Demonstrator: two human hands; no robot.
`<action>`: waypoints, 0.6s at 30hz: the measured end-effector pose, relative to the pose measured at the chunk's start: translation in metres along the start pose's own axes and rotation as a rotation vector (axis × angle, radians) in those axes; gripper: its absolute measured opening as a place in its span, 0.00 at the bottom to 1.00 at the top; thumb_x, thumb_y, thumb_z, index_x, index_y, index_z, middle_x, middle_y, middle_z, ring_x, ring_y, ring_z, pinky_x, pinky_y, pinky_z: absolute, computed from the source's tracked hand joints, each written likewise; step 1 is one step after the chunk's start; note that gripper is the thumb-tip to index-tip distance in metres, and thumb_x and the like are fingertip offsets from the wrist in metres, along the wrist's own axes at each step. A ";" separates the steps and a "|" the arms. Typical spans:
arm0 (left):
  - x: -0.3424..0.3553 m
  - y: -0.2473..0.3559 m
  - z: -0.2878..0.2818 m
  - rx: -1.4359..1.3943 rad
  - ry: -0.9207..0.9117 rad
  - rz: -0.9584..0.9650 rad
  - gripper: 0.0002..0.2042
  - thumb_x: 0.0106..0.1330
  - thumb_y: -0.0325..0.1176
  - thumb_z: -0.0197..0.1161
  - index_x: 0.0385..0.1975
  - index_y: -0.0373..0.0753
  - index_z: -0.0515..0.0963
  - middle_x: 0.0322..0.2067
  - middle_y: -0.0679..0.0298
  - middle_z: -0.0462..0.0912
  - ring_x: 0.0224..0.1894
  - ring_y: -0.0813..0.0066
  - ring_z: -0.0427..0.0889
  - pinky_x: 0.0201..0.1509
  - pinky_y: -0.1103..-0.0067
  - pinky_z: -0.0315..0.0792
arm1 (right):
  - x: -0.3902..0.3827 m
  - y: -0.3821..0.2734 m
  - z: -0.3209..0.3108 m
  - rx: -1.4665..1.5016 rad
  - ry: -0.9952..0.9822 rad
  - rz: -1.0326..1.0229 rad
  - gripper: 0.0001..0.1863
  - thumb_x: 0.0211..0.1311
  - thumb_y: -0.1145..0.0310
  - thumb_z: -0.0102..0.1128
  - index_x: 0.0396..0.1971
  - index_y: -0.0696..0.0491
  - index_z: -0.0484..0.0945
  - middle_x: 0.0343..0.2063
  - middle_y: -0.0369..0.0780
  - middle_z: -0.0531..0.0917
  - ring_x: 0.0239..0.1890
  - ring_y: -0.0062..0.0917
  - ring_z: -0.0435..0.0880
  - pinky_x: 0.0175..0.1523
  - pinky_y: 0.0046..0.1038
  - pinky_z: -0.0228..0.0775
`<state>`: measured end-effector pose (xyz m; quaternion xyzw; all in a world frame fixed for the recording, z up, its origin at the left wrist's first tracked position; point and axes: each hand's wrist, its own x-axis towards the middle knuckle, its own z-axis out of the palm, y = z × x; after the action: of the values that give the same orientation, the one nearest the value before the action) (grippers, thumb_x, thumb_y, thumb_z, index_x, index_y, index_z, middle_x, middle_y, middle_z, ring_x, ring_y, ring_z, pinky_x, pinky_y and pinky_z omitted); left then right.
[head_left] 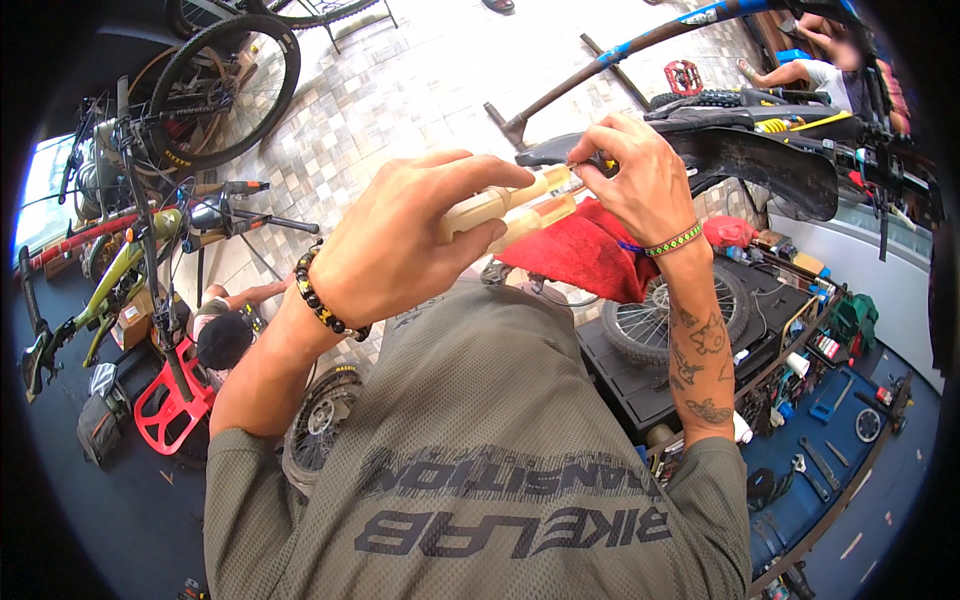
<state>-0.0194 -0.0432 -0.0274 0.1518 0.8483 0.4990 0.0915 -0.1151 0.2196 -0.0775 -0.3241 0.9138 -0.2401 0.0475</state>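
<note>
A translucent amber syringe [505, 210] is held level in front of the chest, just above centre of the head view. The left hand [400, 250] is wrapped shut around the barrel from the 8 o'clock side, thumb on top, apparently so that the body is kept steady. The right hand [640, 180] is pinched closed on the narrow tip end at about 1 o'clock; what exactly is gripped between the fingertips is too small to tell.

A red rag [590, 250] hangs directly under the tip and touches the right palm, probably placed there to catch drips. A beaded bracelet [320, 295] is worn on the left wrist, a woven band [672, 240] on the right.

Behind the hands, at 1 to 2 o'clock, a black bicycle saddle [740, 160] is seen, close to the syringe tip. A spoked wheel [665, 315] lies on a black case at 3 o'clock, beside a blue mat of hand tools [830, 460] at 4 o'clock. A green bicycle [130, 250] stands at 9 o'clock, with a seated person [225, 335] beside it.
</note>
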 end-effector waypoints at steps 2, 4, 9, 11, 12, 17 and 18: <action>-0.002 -0.002 0.001 -0.108 -0.009 -0.053 0.15 0.67 0.29 0.69 0.53 0.37 0.85 0.40 0.52 0.89 0.41 0.58 0.89 0.46 0.69 0.81 | -0.002 -0.002 0.000 0.005 0.005 0.010 0.03 0.57 0.71 0.68 0.31 0.52 0.84 0.34 0.40 0.83 0.43 0.38 0.86 0.50 0.40 0.78; -0.004 -0.009 0.002 -0.245 -0.018 -0.123 0.15 0.71 0.31 0.68 0.55 0.37 0.85 0.39 0.52 0.89 0.42 0.65 0.89 0.48 0.72 0.80 | -0.002 -0.003 0.001 0.005 0.016 0.009 0.04 0.57 0.72 0.68 0.32 0.52 0.83 0.34 0.40 0.83 0.43 0.39 0.85 0.50 0.40 0.78; -0.010 -0.020 0.000 -0.410 -0.102 -0.262 0.17 0.78 0.31 0.64 0.64 0.37 0.83 0.53 0.62 0.86 0.56 0.77 0.82 0.63 0.78 0.74 | -0.004 0.000 0.007 0.018 0.045 -0.006 0.06 0.57 0.72 0.70 0.33 0.53 0.81 0.34 0.41 0.81 0.43 0.40 0.85 0.49 0.41 0.77; -0.014 -0.026 0.002 -0.392 -0.113 -0.252 0.18 0.78 0.30 0.64 0.65 0.37 0.82 0.52 0.63 0.85 0.55 0.77 0.82 0.63 0.79 0.74 | -0.005 -0.001 0.006 0.032 0.055 -0.003 0.06 0.57 0.74 0.70 0.33 0.55 0.82 0.34 0.40 0.83 0.42 0.39 0.85 0.48 0.39 0.76; -0.015 -0.029 0.002 -0.369 -0.123 -0.246 0.18 0.77 0.29 0.64 0.65 0.37 0.82 0.52 0.64 0.84 0.55 0.78 0.81 0.63 0.79 0.74 | -0.006 -0.001 0.006 0.038 0.061 -0.001 0.06 0.58 0.75 0.70 0.33 0.56 0.82 0.33 0.40 0.84 0.41 0.38 0.85 0.48 0.37 0.76; -0.024 -0.053 0.019 -0.458 0.000 -0.193 0.16 0.74 0.30 0.66 0.59 0.36 0.85 0.46 0.60 0.87 0.47 0.74 0.83 0.54 0.74 0.78 | -0.006 -0.006 0.011 0.074 0.099 0.016 0.06 0.57 0.76 0.71 0.33 0.56 0.82 0.34 0.40 0.84 0.40 0.37 0.84 0.47 0.37 0.75; -0.026 -0.053 0.022 -0.505 0.025 -0.251 0.16 0.74 0.30 0.67 0.59 0.36 0.85 0.47 0.61 0.87 0.47 0.75 0.83 0.54 0.74 0.78 | -0.007 -0.006 0.012 0.070 0.113 0.016 0.06 0.57 0.76 0.71 0.33 0.56 0.82 0.34 0.40 0.84 0.40 0.37 0.83 0.47 0.37 0.74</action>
<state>0.0028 -0.0582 -0.0842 0.0118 0.7102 0.6813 0.1768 -0.1035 0.2146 -0.0859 -0.3007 0.9087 -0.2895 0.0089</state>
